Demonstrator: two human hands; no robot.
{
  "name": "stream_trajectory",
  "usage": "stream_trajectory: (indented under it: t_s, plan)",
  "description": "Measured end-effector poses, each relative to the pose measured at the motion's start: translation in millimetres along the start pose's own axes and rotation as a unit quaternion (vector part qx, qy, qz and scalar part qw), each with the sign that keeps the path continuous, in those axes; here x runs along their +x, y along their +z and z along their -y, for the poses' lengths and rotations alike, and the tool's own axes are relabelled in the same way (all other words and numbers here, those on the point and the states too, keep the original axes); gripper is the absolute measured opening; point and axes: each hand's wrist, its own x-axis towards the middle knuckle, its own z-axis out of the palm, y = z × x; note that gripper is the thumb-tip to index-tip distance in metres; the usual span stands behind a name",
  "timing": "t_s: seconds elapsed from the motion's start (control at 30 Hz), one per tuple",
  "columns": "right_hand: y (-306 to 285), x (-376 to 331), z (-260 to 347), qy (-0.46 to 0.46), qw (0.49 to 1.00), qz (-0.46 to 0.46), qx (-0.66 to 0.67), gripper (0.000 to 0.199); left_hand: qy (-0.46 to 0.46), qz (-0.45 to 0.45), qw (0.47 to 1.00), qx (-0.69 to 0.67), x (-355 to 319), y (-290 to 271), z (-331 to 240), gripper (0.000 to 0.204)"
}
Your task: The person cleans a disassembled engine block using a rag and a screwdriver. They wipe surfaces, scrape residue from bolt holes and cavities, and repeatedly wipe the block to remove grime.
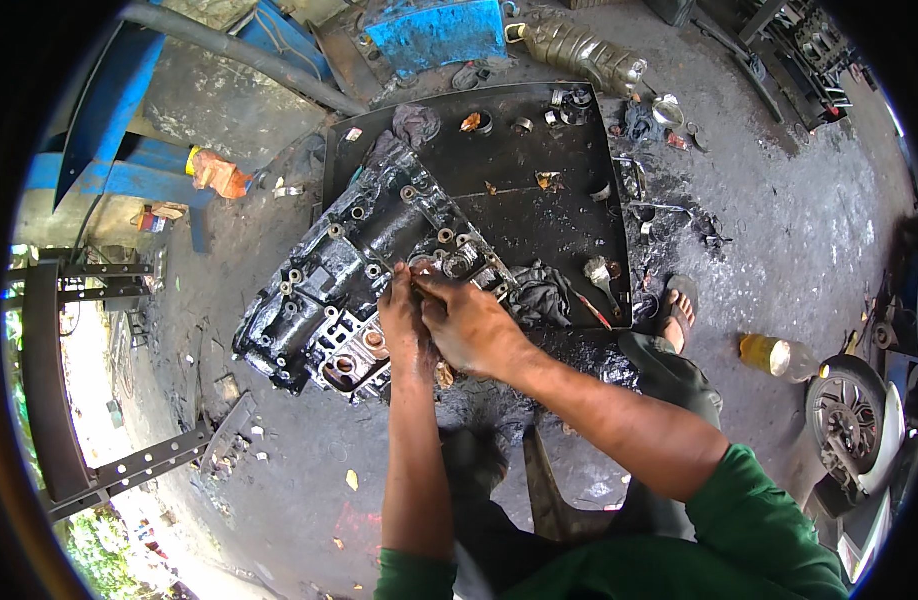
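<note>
A greasy black engine cylinder head (349,270) lies tilted across the near left corner of a dark metal tray (539,200). My left hand (404,325) rests on its near edge, fingers pressed against the metal by a round port. My right hand (469,325) lies beside it, fingertips pinched on something small at the head's near side; what it grips is hidden by the fingers. Both hands are oily and touch each other.
A dirty rag (539,295) and a small tool (599,275) lie in the tray, with small rings (574,100) at its far edge. A plastic bottle (579,50) lies beyond; another bottle (779,355) and a wheel (849,420) sit right. My sandalled foot (679,310) is beside the tray.
</note>
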Motion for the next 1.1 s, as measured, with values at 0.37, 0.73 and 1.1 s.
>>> stream_trajectory:
  t_s: [0.37,0.73,1.1]
  plan:
    - [19,5,-12,-0.099,0.994,-0.002,0.051,0.03,-0.033,-0.025,0.999,-0.009,3,-13,-8,0.015]
    - [10,3,-5,-0.05,0.982,0.05,0.174,0.032,-0.03,0.022,0.997,-0.066,-3,-17,-5,0.012]
    - [39,14,-28,-0.132,0.982,-0.066,0.114,0.024,-0.005,-0.056,0.998,-0.012,0,-5,-7,0.022]
